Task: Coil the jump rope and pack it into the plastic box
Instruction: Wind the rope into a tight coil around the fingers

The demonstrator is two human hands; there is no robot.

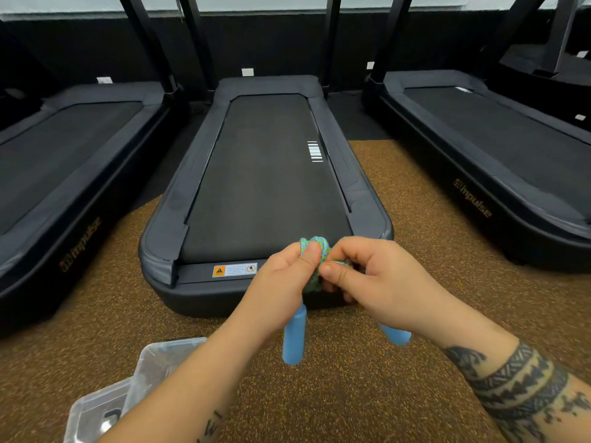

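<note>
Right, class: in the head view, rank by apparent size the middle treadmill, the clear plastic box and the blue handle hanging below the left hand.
1. Middle treadmill, largest by far.
2. Clear plastic box, cut off by the frame and the forearm, so its full size is unsure.
3. Blue handle, smallest.

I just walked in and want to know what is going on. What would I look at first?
First you would see two hands in the middle, the left hand and the right hand, bunching a green and blue jump rope between them while its blue handles hang down. Behind them sits a big black treadmill, with more on each side. A clear plastic box waits on the brown floor at lower left.
</note>
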